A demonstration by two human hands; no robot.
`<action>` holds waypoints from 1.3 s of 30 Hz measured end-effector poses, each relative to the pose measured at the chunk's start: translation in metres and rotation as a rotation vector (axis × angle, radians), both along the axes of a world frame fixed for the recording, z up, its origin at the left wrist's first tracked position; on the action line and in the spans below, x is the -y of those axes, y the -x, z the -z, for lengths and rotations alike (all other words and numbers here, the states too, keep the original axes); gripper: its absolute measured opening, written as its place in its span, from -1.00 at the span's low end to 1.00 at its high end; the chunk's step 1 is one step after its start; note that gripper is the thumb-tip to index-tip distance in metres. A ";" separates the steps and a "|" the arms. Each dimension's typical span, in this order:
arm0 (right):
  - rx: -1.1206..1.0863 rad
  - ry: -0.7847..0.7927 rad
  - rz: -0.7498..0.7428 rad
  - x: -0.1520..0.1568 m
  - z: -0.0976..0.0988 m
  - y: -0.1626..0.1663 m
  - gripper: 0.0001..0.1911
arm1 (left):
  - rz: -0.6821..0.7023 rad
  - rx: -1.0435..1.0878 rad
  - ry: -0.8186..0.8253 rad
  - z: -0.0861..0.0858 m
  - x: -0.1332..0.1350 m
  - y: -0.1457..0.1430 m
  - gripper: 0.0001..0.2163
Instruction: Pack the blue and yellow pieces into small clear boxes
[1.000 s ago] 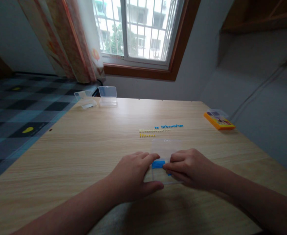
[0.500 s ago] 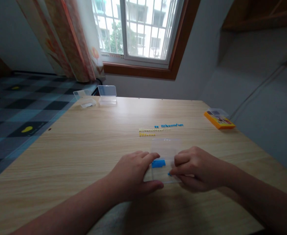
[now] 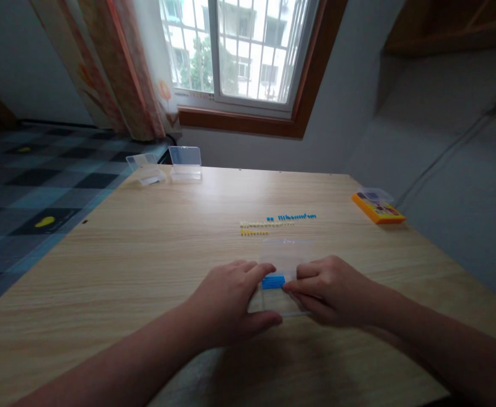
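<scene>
A small clear plastic box lies open on the wooden table in front of me. Inside it sits a short stack of blue pieces. My left hand rests against the box's left side, fingers on its rim and thumb along its near edge. My right hand is at the box's right side, its fingers pinched together right beside the blue stack; what the fingertips hold is too small to see. Beyond the box lie rows of tiny yellow pieces and blue pieces.
Two more clear boxes with raised lids stand at the table's far left corner. An orange box lies near the right edge by the wall. A bed with a checked cover adjoins the table on the left.
My right hand drew back to the right from the blue stack with a small blue piece at its fingertips, then returned to the stack. My left hand stayed on the box.
</scene>
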State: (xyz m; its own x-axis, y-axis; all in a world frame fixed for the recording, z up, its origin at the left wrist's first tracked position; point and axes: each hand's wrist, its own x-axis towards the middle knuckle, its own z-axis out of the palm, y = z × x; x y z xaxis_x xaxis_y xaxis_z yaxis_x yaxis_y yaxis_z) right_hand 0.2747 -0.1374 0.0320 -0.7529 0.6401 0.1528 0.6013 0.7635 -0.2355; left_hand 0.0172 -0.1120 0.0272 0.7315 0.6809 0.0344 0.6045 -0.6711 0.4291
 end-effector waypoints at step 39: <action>0.021 -0.091 0.422 -0.136 -0.031 -0.007 -0.89 | -0.006 0.029 0.025 -0.004 0.001 0.003 -0.41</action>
